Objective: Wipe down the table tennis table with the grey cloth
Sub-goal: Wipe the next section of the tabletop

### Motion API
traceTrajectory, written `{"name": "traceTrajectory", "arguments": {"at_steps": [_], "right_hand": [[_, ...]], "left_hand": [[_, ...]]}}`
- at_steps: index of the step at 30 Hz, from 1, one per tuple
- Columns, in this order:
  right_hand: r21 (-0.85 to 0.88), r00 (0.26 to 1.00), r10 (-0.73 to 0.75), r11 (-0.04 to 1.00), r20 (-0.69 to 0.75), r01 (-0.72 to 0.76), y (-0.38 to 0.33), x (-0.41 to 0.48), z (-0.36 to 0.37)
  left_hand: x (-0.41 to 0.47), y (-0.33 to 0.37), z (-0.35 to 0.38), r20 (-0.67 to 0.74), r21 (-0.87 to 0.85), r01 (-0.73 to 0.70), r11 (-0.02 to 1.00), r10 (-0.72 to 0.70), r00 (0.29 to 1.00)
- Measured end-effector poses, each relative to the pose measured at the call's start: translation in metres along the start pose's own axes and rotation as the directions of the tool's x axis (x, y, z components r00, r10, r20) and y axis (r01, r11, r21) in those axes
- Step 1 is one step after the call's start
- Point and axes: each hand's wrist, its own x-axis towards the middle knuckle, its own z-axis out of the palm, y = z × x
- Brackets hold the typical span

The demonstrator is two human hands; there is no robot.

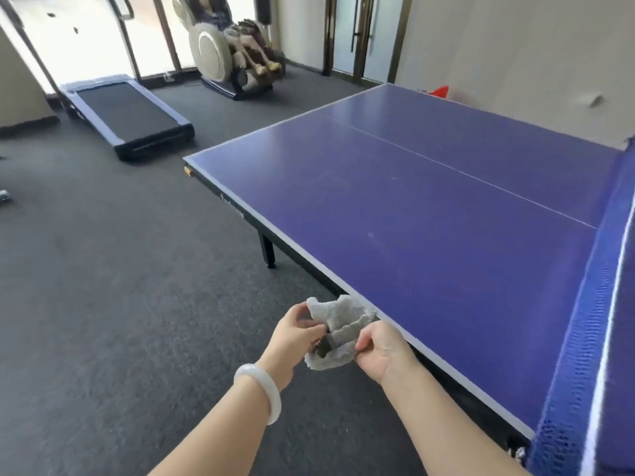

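Step in hand: prep, not wiping yet. The grey cloth (338, 322) is bunched up in mid-air between both hands, just beside the near long edge of the table (429, 218), over the dark floor (120, 286) and not on the blue top.

Left hand (295, 333), with a white bangle (263, 389) on the wrist, pinches the cloth's left side, its fingers (311, 328) curled and clamped on the fabric. Right hand (381, 350) pinches the right side the same way, thumb on top. A darker patch shows in the folds; can't tell if it's a tag or damp fabric.

Looks like the cloth is being folded or re-bunched into a pad. Progress approx. nil: a few pale smudges show on the top and nothing reads as wiped, though that's hard to judge from here.

Next move calls for:
- settling the cloth into one hand as a flat pad
- lifting it over the edge and pressing it down on the near strip
- long strokes across toward the white centre line, w/ the net (584, 338) as the right-hand limit

Reach is the issue – the far side prob. needs a walk round.
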Motion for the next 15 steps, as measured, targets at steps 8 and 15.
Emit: {"name": "traceTrajectory", "arguments": {"at_steps": [8,15], "right_hand": [[0.148,0.971,-0.239,0.961,0.023,0.233,-0.069,0.014,-0.016],[0.304,0.920,-0.337,0.871,-0.201,0.386,-0.106,0.039,-0.097]], "left_hand": [[0.101,0.063,0.038,0.310,0.192,-0.079,0.978,0.016,0.951],[0.156,0.088,0.140,0.511,0.304,-0.259,0.917,0.073,0.856]]}}
